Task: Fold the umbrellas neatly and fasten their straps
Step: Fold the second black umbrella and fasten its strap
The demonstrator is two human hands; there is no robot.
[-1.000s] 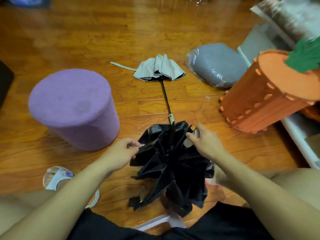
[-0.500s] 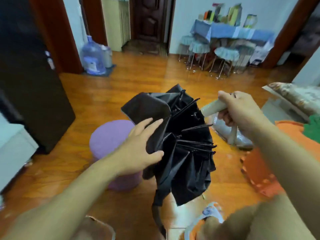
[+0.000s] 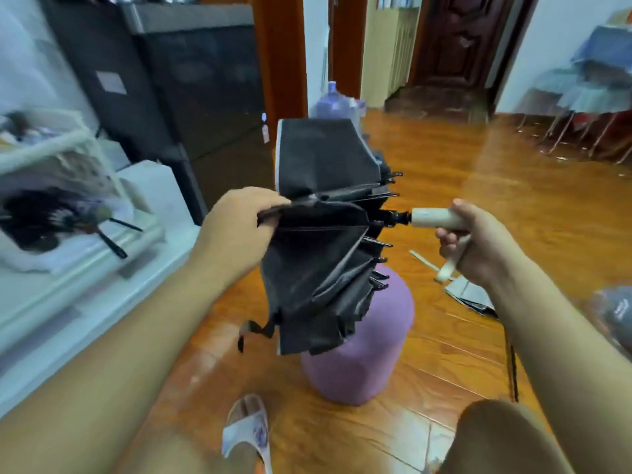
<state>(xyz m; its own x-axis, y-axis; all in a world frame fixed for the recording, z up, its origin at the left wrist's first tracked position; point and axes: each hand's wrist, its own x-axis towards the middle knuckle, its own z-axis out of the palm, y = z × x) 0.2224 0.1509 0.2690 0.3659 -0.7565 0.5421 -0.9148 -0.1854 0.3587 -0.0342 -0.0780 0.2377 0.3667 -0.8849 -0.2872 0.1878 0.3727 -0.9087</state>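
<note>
The black umbrella [image 3: 325, 234] is held up in the air, lying roughly level between both hands, above the wooden floor [image 3: 496, 200] and over the purple stool [image 3: 362, 350]; its canopy hangs in loose, unrolled folds, rib tips pointing toward the handle; a black strap [image 3: 251, 331] dangles from its lower left edge, unfastened. The left hand [image 3: 236, 234] grips the top end of the canopy, fingers curled round the gathered cloth; the right hand [image 3: 475, 244] is wrapped round the cream handle [image 3: 434, 218], a cream loop [image 3: 449, 263] hanging below its fingers. A second, grey umbrella [image 3: 470, 297] lies on the floor beyond the right forearm, partly hidden by it. A sandal [image 3: 249, 429] sits on the floor near the bottom edge, in front of the stool; a water bottle [image 3: 333, 104] stands by the far doorway; white shelving [image 3: 85, 234] runs along the left.
</note>
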